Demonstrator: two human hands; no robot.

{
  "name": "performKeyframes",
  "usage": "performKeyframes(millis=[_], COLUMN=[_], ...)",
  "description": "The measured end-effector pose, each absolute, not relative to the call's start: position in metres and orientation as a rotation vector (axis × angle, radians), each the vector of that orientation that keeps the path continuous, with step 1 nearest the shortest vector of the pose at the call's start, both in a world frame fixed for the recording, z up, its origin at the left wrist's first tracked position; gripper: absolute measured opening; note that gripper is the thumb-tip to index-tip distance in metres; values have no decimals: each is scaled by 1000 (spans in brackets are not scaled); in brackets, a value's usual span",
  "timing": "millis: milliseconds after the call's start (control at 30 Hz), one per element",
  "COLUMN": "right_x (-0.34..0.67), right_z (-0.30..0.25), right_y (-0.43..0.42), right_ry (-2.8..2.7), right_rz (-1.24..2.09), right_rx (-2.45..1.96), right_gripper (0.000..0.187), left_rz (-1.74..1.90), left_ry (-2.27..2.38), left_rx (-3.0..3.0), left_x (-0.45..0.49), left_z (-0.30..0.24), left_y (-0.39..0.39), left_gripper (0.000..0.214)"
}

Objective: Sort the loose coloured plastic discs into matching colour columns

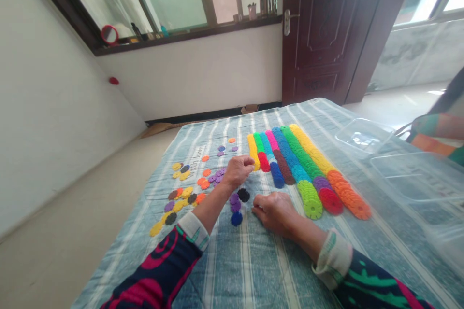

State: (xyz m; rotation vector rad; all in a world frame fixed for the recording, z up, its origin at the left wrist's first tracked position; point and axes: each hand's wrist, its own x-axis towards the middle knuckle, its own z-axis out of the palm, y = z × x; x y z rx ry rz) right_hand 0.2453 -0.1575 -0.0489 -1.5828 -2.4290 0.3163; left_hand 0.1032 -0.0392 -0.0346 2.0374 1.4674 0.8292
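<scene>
My left hand (239, 171) is closed in a pinch at the near end of a short yellow row of notched plastic discs (253, 147), its fingertips on a yellow disc. Closer to me, my right hand (276, 210) is curled with thumb and fingers together; whatever they hold, if anything, is hidden. Just left of it lie a black disc (244, 195), purple discs (235, 202) and a dark blue disc (237, 218). Overlapping discs form several colour-sorted rows to the right, among them a long green row (302, 152) and a yellow one (311, 147) ending in orange (350, 195).
Loose mixed discs (181, 198) are scattered on the left of the striped cloth (224, 270). Clear plastic containers (364, 137) stand at the right, by a colourful striped item (435, 137). A wooden door (319, 34) and a window ledge (188, 36) lie beyond.
</scene>
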Motion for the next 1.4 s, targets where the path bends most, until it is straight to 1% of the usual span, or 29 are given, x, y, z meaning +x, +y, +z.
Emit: performKeyframes(millis=[400,600,833,1067,1400], right_x=[245,244,244,245,244], right_z=[-46,-46,-48,-46,-44], right_y=[-157,-157,-157,-157,-157], right_ry=[-2431,-2423,-2422,-2421,-2429], right_rz=[360,345,347,344,342], right_rx=[-1594,-1596,-1604,-1592,-1592], right_gripper=[29,28,28,28,27], left_rz=[788,782,674,652,666], left_ry=[1600,1647,1836,1869,1884], left_rx=[2306,2308,2337,2300,2294], left_x=[108,109,123,124,125], left_z=[-39,-42,-41,-41,-40], left_y=[-33,-40,-43,-42,-38], left_gripper=[14,16,15,16,13])
